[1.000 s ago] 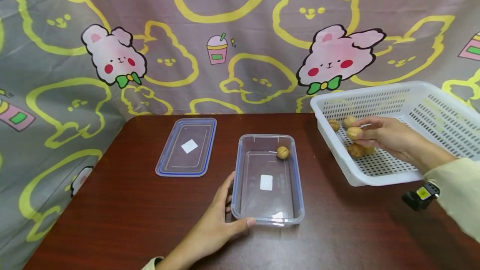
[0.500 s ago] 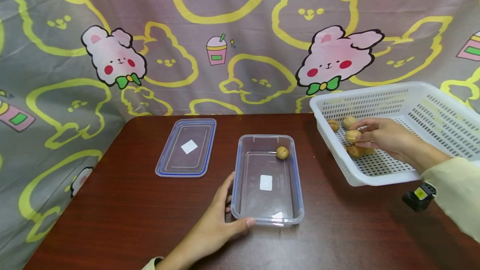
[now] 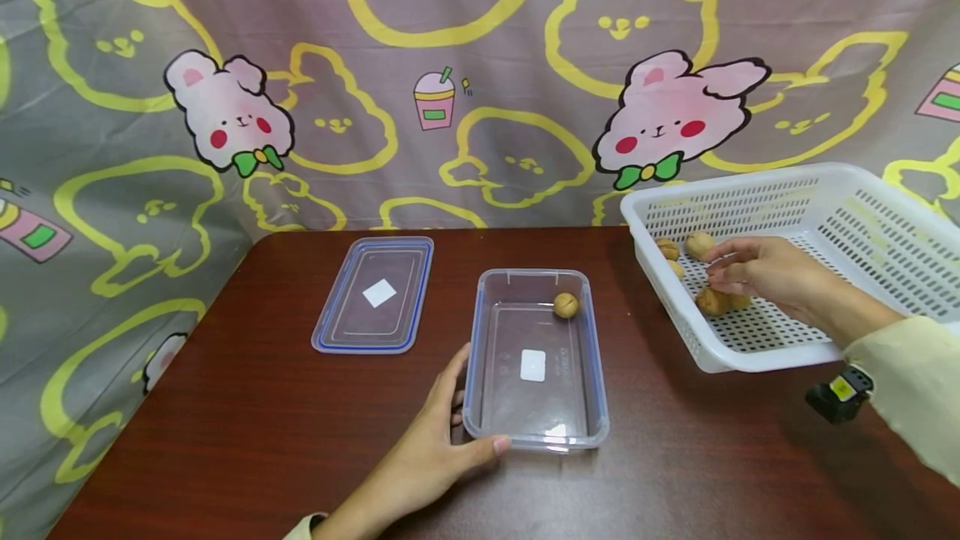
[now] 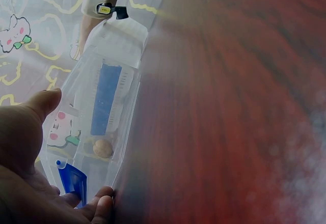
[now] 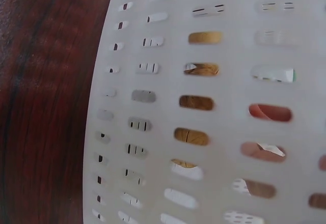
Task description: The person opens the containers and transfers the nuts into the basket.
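My left hand point(image 3: 431, 448) holds the near left corner of a clear plastic food container point(image 3: 600, 390), thumb at the near side and fingers along the left wall. One walnut point(image 3: 566, 305) lies in the container's far right corner. Over a white slotted basket point(image 3: 720, 357), my right hand point(image 3: 787, 277) hovers with bent, parted fingers and nothing visible between them. Around its fingertips lie several walnuts point(image 3: 711, 301), one of them pale point(image 3: 700, 245) near the back. In the right wrist view the basket wall point(image 5: 163, 117) hides the hand's fingers.
A clear lid point(image 3: 352, 307) with a blue seal lies flat to the left of the container. The dark red table point(image 3: 247, 407) meets a patterned cloth point(image 3: 517, 90) at the back. The basket's raised wall stands between the container and the loose walnuts.
The walnut my right fingers held has been let go and now lies by the basket's left wall. My left hand and the container have stayed still.
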A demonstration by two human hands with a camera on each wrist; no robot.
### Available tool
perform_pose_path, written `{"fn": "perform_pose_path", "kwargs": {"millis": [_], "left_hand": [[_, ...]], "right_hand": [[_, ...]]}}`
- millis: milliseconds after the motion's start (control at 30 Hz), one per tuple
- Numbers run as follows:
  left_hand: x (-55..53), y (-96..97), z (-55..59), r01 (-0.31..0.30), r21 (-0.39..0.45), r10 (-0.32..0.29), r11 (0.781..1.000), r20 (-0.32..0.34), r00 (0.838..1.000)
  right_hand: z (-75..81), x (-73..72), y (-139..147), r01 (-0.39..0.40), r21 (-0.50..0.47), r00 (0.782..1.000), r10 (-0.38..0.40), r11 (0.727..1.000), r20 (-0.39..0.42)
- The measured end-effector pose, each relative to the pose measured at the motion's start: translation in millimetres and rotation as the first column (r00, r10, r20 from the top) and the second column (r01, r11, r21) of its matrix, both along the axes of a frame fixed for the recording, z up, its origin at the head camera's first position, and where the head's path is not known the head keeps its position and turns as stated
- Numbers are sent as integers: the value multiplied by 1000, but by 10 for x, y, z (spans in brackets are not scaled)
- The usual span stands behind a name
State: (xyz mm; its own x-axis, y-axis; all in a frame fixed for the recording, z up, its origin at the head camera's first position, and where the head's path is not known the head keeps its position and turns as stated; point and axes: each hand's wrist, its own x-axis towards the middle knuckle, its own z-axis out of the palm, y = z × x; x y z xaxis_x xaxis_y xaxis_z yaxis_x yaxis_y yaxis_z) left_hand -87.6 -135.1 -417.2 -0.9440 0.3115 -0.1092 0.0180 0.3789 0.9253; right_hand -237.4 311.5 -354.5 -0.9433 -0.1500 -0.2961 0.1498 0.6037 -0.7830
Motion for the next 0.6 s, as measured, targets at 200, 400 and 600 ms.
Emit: {"fn": "perform_pose_path", "kwargs": {"millis": [200,400,600], "left_hand": [[2,-3,-1,2,-4,-2,1000,0,1000],[1,0,-18,8,21,-8,1000,8,1000],[1,-4,-16,6,19,-7,1000,4,1000]], "right_hand": [[17,16,-9,8,10,1000,-8,1000,-26],[62,44,14,10,47,998,-7,999,-67],[108,84,22,21,19,997,-20,1000,-75]]}}
